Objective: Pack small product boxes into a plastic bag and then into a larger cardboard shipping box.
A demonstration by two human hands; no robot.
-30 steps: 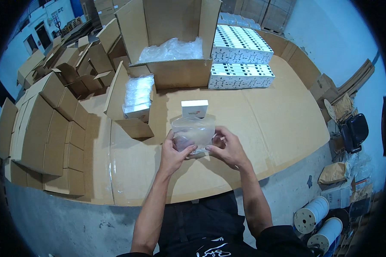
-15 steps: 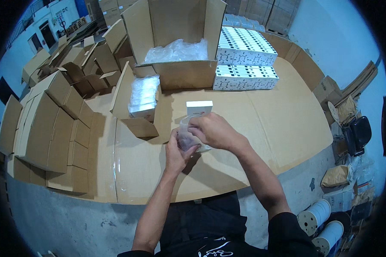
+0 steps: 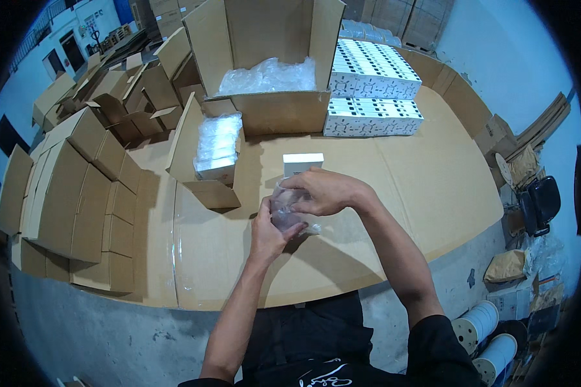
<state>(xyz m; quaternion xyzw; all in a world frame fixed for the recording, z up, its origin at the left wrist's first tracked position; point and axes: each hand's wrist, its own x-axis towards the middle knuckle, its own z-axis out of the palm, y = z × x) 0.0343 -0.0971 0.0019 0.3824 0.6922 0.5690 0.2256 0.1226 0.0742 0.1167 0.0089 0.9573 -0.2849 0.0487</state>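
Over the table's near middle, my left hand (image 3: 266,237) is closed round the lower left side of a clear plastic bag (image 3: 283,209). From the right, my right hand (image 3: 334,192) reaches over the bag's upper part, its bent fingers gripping the film near the mouth. What lies inside the bag, if anything, is hard to make out. Just beyond my fingers stands a small white box (image 3: 303,159), its lower part hidden by my right hand. Left of it, an open carton (image 3: 214,192) holds a row of white boxes wrapped in clear plastic (image 3: 215,145).
A large open carton (image 3: 279,115) with clear plastic bags (image 3: 268,76) stands at the back. Beside it are stacked patterned white boxes (image 3: 373,118). Brown cartons (image 3: 77,200) crowd the left. Cable spools (image 3: 476,326) sit on the floor at right, near a black chair (image 3: 539,203).
My right hand has shifted slightly over the bag, its fingers lower and more spread across the film. The bag looks flatter and more crumpled. My left hand keeps its hold.
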